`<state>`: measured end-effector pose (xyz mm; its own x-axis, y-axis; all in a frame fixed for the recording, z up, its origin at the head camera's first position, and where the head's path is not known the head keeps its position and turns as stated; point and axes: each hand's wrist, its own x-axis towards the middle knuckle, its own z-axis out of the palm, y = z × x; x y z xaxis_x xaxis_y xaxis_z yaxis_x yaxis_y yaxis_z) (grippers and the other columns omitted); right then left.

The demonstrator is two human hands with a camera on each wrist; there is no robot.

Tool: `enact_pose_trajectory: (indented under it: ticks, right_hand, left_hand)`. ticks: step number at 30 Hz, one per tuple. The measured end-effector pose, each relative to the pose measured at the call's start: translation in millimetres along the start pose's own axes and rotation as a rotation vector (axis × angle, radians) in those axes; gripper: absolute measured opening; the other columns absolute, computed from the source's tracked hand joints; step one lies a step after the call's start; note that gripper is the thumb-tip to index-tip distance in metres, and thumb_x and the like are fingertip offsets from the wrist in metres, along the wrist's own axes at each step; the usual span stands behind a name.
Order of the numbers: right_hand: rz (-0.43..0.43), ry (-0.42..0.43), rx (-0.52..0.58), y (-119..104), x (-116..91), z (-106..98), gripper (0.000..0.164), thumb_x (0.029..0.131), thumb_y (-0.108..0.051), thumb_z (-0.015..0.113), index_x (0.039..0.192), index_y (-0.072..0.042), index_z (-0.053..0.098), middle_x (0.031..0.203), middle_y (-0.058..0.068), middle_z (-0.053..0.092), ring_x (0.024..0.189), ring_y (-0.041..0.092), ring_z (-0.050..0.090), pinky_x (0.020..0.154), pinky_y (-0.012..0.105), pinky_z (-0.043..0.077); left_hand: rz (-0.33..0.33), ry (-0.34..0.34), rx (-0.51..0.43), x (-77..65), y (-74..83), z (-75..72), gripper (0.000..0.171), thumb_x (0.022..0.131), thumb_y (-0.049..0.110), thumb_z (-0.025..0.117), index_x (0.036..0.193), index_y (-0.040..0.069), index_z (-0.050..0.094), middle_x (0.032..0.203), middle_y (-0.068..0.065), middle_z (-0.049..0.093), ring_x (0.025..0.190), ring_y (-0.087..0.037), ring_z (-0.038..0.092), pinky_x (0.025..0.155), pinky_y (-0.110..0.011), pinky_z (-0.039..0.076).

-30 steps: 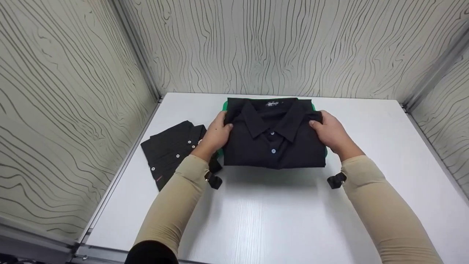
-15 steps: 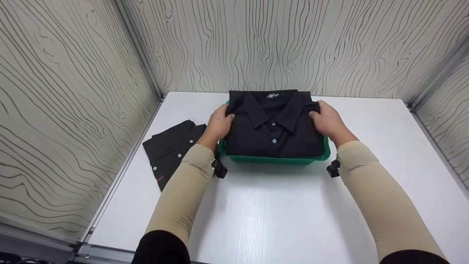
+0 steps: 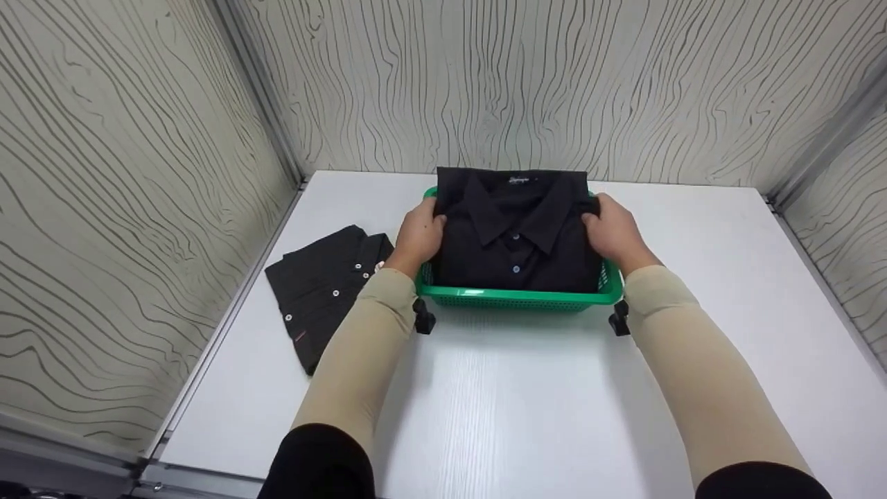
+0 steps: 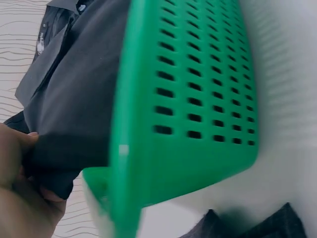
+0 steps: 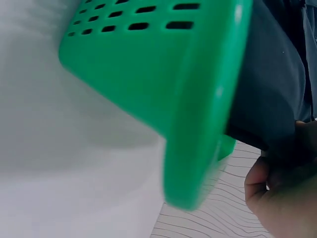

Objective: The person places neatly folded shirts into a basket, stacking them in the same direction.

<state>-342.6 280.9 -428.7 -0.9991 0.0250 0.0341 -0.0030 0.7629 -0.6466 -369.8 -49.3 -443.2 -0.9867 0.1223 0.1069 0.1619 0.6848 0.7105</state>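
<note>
A folded black button shirt [image 3: 478,256], collar up and pale buttons down its front, lies partly inside a green plastic basket [image 3: 520,296]. My left hand [image 3: 421,232] grips the shirt's left side, thumb on top. On the opposite side my right hand [image 3: 613,229] pinches the shirt's right edge the same way. In the left wrist view the shirt [image 4: 79,94] dips behind the basket's rim [image 4: 130,114], and the hand [image 4: 25,183] curls round its edge. The right wrist view shows curled fingers [image 5: 256,181] on the cloth beside the basket wall [image 5: 133,74].
A second folded dark shirt [image 3: 322,291] with white buttons lies on the white table [image 3: 499,409], left of the basket and partly behind the left sleeve. Patterned panels [image 3: 527,83] stand at the back and sides of the table.
Both hands have moved the shirt slightly away and down into the basket. The basket's front rim and wall, earlier covered by the shirt, now show. The second shirt stays put.
</note>
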Motion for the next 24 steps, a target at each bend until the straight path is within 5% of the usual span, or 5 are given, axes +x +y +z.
enact_pose_trajectory:
  ticks: [13,19,24]
  right_hand:
    - [0.006,-0.011,-0.031,19.6,-4.3,23.1,0.034,0.100,-0.024,0.040,0.127,-0.004,0.044,0.125,0.019,0.050,0.112,0.034,0.047,0.094,0.054,0.036]
    - [0.002,0.033,-0.079,23.2,-5.8,26.9,0.029,0.099,-0.026,0.043,0.117,-0.004,0.048,0.114,0.018,0.054,0.099,0.032,0.050,0.085,0.052,0.040]
    - [0.019,0.033,-0.084,24.3,-6.6,26.1,0.041,0.099,-0.028,0.043,0.132,-0.003,0.043,0.127,0.020,0.050,0.114,0.036,0.047,0.095,0.055,0.036]
  left_hand:
    - [0.026,0.045,0.313,-6.9,-10.3,18.8,0.030,0.098,0.021,0.049,0.124,0.008,0.051,0.111,-0.011,0.064,0.099,-0.023,0.061,0.083,-0.039,0.049]
    - [0.051,0.049,0.386,-10.0,-11.6,24.3,0.027,0.097,0.021,0.049,0.120,0.007,0.053,0.103,-0.011,0.065,0.093,-0.022,0.063,0.080,-0.038,0.050]
    - [0.056,0.053,0.407,-10.6,-11.7,26.4,0.030,0.096,0.021,0.050,0.122,0.007,0.055,0.100,-0.011,0.066,0.089,-0.022,0.064,0.078,-0.038,0.051]
